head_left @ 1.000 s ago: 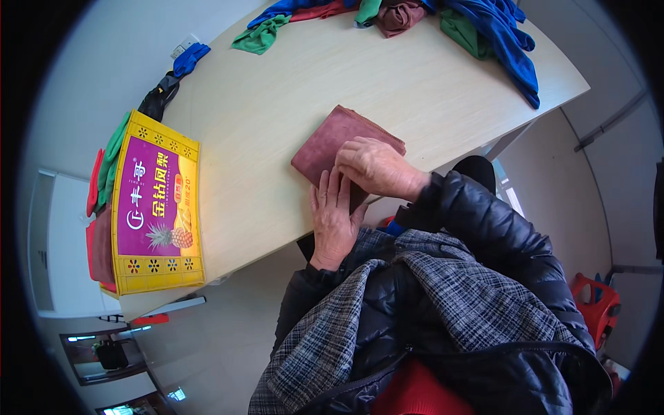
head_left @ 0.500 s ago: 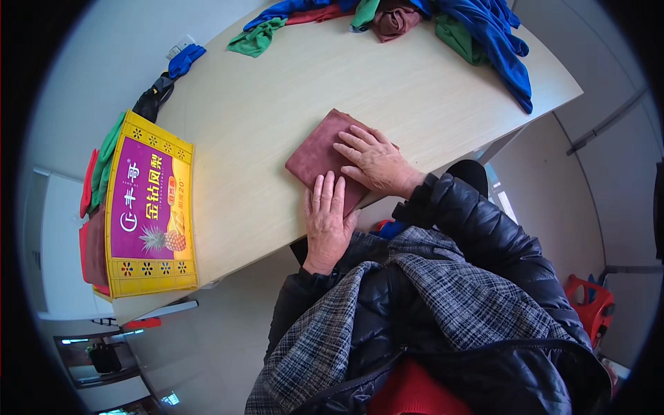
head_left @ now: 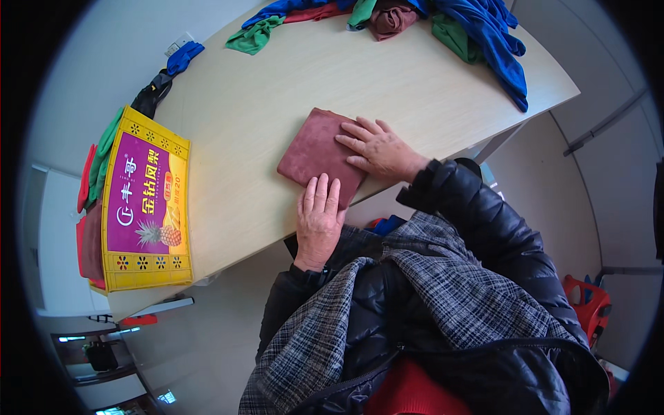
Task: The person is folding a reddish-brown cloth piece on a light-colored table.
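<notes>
A reddish-brown cloth [head_left: 315, 149], folded into a flat rectangle, lies near the front edge of the pale wooden table [head_left: 235, 173]. Across its right side rests my right hand [head_left: 382, 150], fingers stretched out and spread. My left hand [head_left: 319, 220] lies flat with its fingertips on the cloth's near edge; its fingers point away from me, side by side. Neither hand grips the cloth.
At the left stands a yellow and purple box [head_left: 149, 200] with red, green and brown cloths in it. Behind it lie a black item [head_left: 151, 97] and a blue cloth [head_left: 185, 57]. Crumpled blue, green, red and brown cloths [head_left: 477, 41] lie along the table's far side.
The folded cloth has shifted slightly left. My left hand has moved a little left and nearer to me; my right hand has slid toward the cloth's right edge.
</notes>
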Demonstrator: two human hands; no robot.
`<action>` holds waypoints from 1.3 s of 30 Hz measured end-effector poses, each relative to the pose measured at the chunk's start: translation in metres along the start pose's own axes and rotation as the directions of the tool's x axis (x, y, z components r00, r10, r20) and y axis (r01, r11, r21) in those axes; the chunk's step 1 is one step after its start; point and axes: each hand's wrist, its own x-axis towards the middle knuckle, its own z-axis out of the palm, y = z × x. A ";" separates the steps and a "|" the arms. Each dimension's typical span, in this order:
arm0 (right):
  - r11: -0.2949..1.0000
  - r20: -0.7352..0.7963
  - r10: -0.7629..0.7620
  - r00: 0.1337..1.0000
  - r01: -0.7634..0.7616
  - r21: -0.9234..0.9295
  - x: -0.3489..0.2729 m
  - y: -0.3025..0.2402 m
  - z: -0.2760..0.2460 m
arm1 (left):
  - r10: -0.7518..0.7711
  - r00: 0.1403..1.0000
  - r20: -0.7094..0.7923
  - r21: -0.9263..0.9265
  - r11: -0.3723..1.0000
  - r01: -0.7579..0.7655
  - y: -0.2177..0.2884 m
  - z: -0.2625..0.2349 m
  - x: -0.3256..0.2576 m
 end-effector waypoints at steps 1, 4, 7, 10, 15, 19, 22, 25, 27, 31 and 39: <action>0.999 -0.006 -0.041 0.999 0.041 -0.022 0.003 0.001 -0.001 | 0.000 1.000 0.001 -0.001 1.000 0.000 0.003 0.001 0.002; 0.999 0.126 0.044 0.991 -0.041 -0.027 0.017 -0.013 -0.022 | 0.043 0.999 -0.027 0.042 0.998 -0.042 0.010 0.004 0.009; 0.994 0.120 0.086 0.989 -0.094 0.064 0.018 -0.027 -0.013 | 0.030 0.998 -0.049 0.002 1.000 -0.030 0.028 0.015 0.030; 0.961 -0.042 0.102 0.994 -0.088 0.262 0.013 -0.031 0.007 | 0.063 0.995 -0.078 -0.052 0.996 -0.067 0.027 0.017 0.035; 0.976 -0.112 0.192 0.975 -0.178 0.126 0.008 -0.031 0.014 | -0.039 0.997 -0.060 -0.183 0.983 0.027 -0.018 0.011 0.041; 0.976 -0.053 0.216 0.975 -0.214 0.043 0.004 -0.033 0.014 | -0.002 1.000 0.026 -0.035 0.999 0.003 -0.047 0.013 0.075; 0.973 -0.066 0.230 0.971 -0.227 0.042 0.005 -0.034 0.018 | -0.035 0.994 0.103 -0.094 0.995 0.044 -0.062 0.029 0.078; 0.974 -0.077 0.226 0.971 -0.222 0.048 0.001 -0.031 0.016 | -0.054 0.986 0.157 -0.128 0.989 0.075 -0.061 0.036 0.080; 0.972 -0.076 0.232 0.970 -0.229 0.051 0.001 -0.030 0.017 | -0.075 0.982 0.172 -0.111 0.989 0.095 -0.062 0.036 0.082; 0.979 -0.083 0.201 0.976 -0.198 0.040 0.008 -0.034 0.019 | -0.137 0.967 0.213 0.005 0.990 0.139 -0.062 0.028 0.084; 0.971 -0.120 0.225 0.967 -0.232 -0.049 0.016 -0.021 0.017 | -0.098 0.993 0.059 -0.039 0.994 0.100 -0.064 0.062 0.110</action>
